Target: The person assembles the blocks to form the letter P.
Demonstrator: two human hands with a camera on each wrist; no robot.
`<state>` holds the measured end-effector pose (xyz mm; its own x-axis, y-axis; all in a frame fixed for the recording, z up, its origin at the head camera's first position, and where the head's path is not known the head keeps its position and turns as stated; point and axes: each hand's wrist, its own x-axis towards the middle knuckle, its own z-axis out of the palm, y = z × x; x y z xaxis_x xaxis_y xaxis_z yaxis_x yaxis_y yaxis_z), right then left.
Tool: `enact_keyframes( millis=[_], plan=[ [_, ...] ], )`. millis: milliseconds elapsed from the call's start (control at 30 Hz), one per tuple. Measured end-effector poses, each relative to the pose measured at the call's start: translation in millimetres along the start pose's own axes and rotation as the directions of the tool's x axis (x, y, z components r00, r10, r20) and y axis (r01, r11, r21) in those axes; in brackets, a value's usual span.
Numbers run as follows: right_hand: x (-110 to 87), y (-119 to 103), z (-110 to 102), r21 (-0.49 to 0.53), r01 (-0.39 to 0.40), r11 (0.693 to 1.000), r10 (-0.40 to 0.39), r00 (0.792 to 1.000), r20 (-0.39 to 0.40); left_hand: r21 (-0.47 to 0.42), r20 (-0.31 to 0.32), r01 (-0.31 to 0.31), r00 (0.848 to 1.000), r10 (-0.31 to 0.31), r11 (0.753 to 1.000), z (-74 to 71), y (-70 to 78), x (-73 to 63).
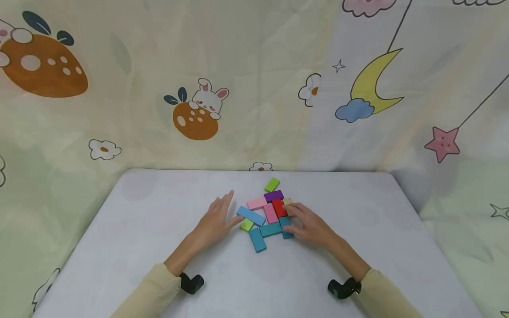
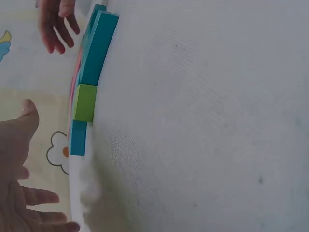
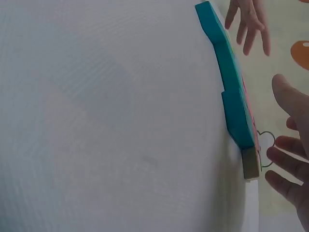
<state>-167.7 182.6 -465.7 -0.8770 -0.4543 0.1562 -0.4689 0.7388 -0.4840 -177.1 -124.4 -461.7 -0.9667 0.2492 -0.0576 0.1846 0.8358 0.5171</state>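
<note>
Colored blocks lie flat in a loose cluster in the head view: a blue block [image 1: 251, 216], a red block [image 1: 279, 207], a purple block [image 1: 274, 196], a pink block [image 1: 271, 213] and a teal block [image 1: 257, 240] among them. My left hand [image 1: 214, 221] is at the cluster's left, fingers extended and thumb toward the blue block's end. On the other side, my right hand [image 1: 309, 224] reaches over the right edge, near the red block, a beige block [image 1: 288, 202] and another teal block [image 1: 285, 222]. Both wrist views show spread fingers with nothing held.
A light green block [image 1: 272, 184] lies at the far end of the cluster, and a second green block [image 1: 246, 225] beside the blue one. The white table [image 1: 254, 287] ends at a patterned cloth [image 1: 254, 88] behind. Each wrist wears a black camera [image 1: 192, 283].
</note>
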Motion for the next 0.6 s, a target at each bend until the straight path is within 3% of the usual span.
enact_keyframes(
  millis=[233, 600],
  plan=[
    [0.5, -0.8, 7.7, -0.062, 0.114, 0.992, -0.116, 0.993, -0.028, 0.022, -0.029, -0.017, 0.999, 0.018, 1.000, 3.5, 6.4, 7.2],
    [-1.0, -2.9, 7.9, -0.067, 0.114, 0.991, -0.114, 0.993, 0.000, 0.045, -0.034, -0.051, 0.998, 0.053, 0.998, 10.1, 16.3, 14.2]
  ],
)
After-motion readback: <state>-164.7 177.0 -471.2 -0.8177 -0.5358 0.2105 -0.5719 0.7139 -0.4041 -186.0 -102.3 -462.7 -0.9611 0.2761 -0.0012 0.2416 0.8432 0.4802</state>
